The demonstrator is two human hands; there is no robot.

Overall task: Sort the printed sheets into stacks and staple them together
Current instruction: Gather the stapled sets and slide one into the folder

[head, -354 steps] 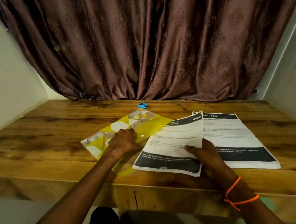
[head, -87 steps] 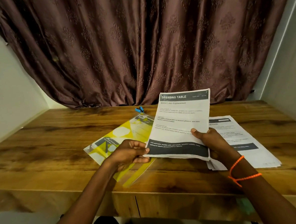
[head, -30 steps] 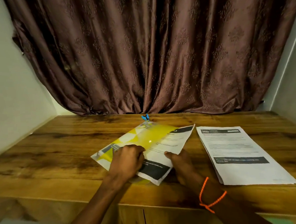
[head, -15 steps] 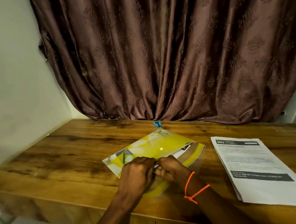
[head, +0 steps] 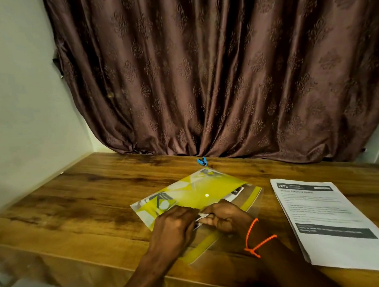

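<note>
Right now both hands meet at the near edge of the yellow plastic folder, which lies flat on the wooden worktop. The folder is glossy, with white and grey geometric shapes and a small white snap dot on its flap. Printed sheets sit mostly inside it; only a white corner with a dark band peeps out at the folder's right side, and another bit shows between the hands. The left hand lies over the folder's near edge with fingers bent; whether its grip holds anything is hidden beneath it. The right hand, an orange cord on its wrist, pinches the paper edge in a narrow grip. Right of the folder, apart from it, rests a stack of printed sheets headed "2652"; its smaller text is blurred. Beyond the folder, near the curtain, lies a small blue stapler.
</note>
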